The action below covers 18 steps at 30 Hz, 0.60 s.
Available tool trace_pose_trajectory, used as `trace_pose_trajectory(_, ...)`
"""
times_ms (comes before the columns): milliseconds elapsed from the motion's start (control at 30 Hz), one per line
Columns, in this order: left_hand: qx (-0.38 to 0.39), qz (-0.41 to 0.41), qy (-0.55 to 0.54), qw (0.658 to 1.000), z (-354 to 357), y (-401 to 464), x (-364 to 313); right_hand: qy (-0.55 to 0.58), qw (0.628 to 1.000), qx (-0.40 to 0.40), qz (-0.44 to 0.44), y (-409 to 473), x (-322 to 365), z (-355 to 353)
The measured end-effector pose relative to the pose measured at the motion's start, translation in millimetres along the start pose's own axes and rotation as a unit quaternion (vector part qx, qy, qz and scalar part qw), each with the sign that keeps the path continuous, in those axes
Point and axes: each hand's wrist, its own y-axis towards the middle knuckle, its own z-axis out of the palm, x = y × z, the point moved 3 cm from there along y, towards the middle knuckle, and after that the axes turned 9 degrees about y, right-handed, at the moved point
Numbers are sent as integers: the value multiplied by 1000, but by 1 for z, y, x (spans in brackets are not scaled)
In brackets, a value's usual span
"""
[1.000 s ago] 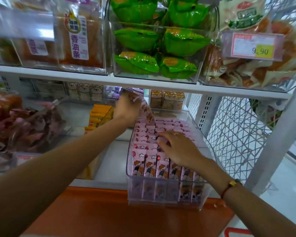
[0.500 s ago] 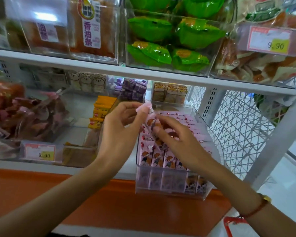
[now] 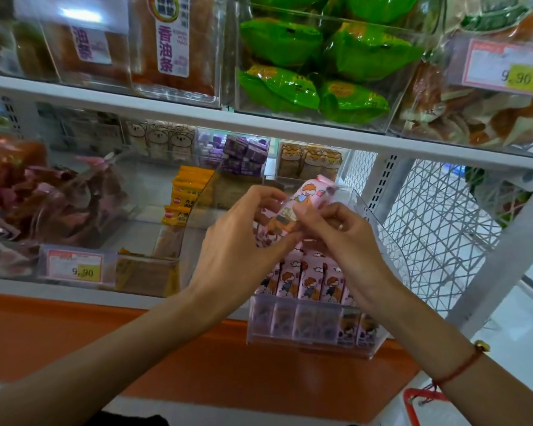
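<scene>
I read my left hand (image 3: 240,241) and right hand (image 3: 348,241) as both closed in a pinch on one pink packet (image 3: 302,199). The left takes its lower end and near edge, and the right takes its middle. The packet is held tilted, upper end pointing up and away, above the clear bin (image 3: 365,212), which sits at the right end of the lower shelf (image 3: 136,298), against the front edge. Rows of matching packets (image 3: 308,281) stand upright behind the bin's front wall, a price tag (image 3: 74,267) sits on the same edge further left, and yellow packets (image 3: 183,195) are stacked deeper in.
</scene>
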Motion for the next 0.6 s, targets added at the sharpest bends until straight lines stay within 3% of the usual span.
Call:
trace_pose_trajectory(167,27,-6,-18,999,4,-1,2,61,994,90,18,-4,7,4)
trace_pose_trajectory(367,12,31,23,999,7,-1,-2,-15,991,17,-130,-10,14,6)
trace_pose_trajectory(500,23,-6,-29,999,4,2,3,-42,991,59,-114,-10,17,3)
trace_pose_trajectory(600,70,-48,-95,992,5,6,6,-25,995,45,-82,-8,17,-3)
